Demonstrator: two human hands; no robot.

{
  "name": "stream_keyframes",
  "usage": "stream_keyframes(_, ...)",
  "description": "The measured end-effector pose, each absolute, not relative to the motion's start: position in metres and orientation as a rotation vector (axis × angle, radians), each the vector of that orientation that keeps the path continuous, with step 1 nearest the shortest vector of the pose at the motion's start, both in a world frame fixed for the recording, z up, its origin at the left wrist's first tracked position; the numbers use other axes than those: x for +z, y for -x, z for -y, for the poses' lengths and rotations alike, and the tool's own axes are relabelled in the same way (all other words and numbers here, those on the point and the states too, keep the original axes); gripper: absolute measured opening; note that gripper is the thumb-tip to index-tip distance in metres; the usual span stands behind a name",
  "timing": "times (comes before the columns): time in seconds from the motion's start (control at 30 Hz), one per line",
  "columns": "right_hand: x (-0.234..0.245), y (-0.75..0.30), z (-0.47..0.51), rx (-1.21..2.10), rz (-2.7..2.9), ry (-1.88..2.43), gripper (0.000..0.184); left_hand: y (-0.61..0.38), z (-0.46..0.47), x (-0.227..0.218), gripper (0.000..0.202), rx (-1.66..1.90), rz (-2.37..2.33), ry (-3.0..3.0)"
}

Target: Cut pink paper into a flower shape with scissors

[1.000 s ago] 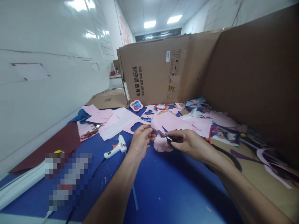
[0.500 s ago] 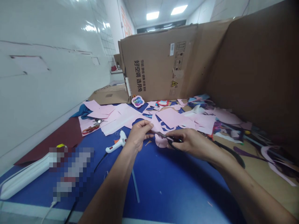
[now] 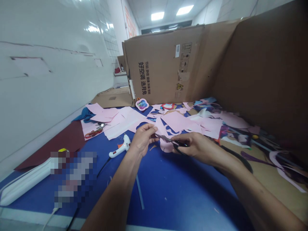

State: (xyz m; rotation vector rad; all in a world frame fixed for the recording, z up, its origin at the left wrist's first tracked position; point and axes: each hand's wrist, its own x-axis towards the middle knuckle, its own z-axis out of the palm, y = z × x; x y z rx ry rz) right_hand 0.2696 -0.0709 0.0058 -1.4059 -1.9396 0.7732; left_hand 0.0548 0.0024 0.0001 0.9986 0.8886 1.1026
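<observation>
My left hand (image 3: 145, 138) pinches a small pink sheet piece (image 3: 159, 126) between thumb and fingertips; the fingers hide part of its edge. My right hand (image 3: 196, 146) is closed around the black handles of a pair of scissors (image 3: 178, 143). The scissor blades point left, close to my left fingertips and against the pink piece; whether they are parted is too small to tell. A rounded pink cut-out (image 3: 166, 146) with a few dark marks shows just below the blades. A white glue gun (image 3: 119, 147) lies left of my left hand.
Pink sheets (image 3: 179, 121) and scraps spread along the back of the blue table (image 3: 166, 192). A tall cardboard box (image 3: 163, 67) stands behind. Scissors with red handles (image 3: 93, 133) lie at left, a flower-shaped piece (image 3: 141, 104) at the back. Mixed scraps cover the right side.
Both hands stay almost in place. The scissors and my right fingers have shifted only very slightly around the pink piece.
</observation>
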Motion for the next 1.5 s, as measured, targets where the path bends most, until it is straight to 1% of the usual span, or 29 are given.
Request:
stream_keyframes(0.3,0.001,-0.271,0.067,0.849,1.864,1.367,0.037,-0.056,-0.002,0.0,0.02,1.102,-0.827,-0.94)
stream_keyframes(0.47,-0.001,-0.274,0.062,0.912,1.793,1.345,0.032,-0.056,-0.002,0.001,0.017,1.139,-0.808,-0.903)
stream_keyframes(0.6,-0.002,-0.274,0.06,0.914,1.769,1.357,0.037,-0.058,-0.002,-0.003,0.017,1.094,-0.839,-0.92)
stream_keyframes(0.77,0.0,-0.273,0.063,0.881,1.822,1.375,0.039,-0.062,0.001,-0.005,0.007,1.017,-0.875,-0.948)
stream_keyframes(1.03,0.008,-0.266,0.069,0.696,1.878,1.393,0.037,-0.066,0.003,-0.006,0.008,1.045,-0.887,-0.974)
stream_keyframes(1.17,0.007,-0.265,0.069,0.635,1.878,1.418,0.033,-0.068,0.004,-0.008,0.012,1.063,-0.856,-0.933)
stream_keyframes(1.5,0.005,-0.265,0.068,0.655,1.897,1.405,0.036,-0.072,0.006,-0.011,0.015,1.082,-0.817,-0.897)
